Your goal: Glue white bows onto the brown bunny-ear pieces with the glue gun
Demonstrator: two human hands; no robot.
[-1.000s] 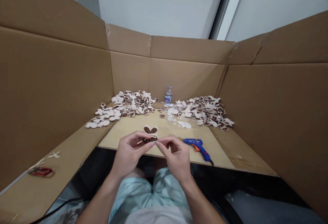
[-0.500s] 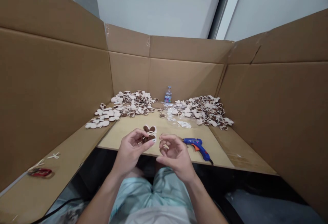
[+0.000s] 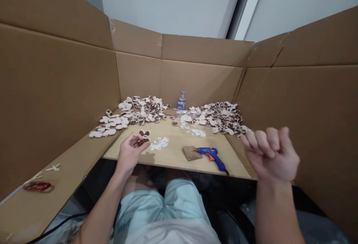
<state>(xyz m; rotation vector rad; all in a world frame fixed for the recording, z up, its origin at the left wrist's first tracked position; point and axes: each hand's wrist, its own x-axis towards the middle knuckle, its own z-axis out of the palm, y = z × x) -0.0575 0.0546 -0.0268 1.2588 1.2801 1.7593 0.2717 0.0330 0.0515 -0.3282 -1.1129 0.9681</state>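
In my left hand [image 3: 131, 151], fingers and thumb pinch a small brown felt bunny-head piece [image 3: 144, 138] with white edging and a cream cord across it. It is held upright over the front of the board, left of a small heap of white cut-out pieces [image 3: 160, 143]. My right hand [image 3: 271, 154] is raised off to the right, away from the board, with its fingers curled closed; whatever is inside them, if anything, is hidden. Between the hands a blue hot glue gun [image 3: 210, 153] with an orange trigger lies with its nozzle over a brown folded pad [image 3: 191, 154].
Piles of brown-and-white felt pieces stand at the back left [image 3: 142, 110] and back right [image 3: 220, 115]. A plastic bottle [image 3: 181, 101] is between them, near clear plastic and white bits [image 3: 198, 132]. Red-handled snips [image 3: 37, 186] lie far left. Cardboard walls [image 3: 195, 76] surround the board.
My right hand has swung away right and upward, and its fingers have curled in. My left hand has shifted left with the bunny piece. The white heap and brown pad are now uncovered.
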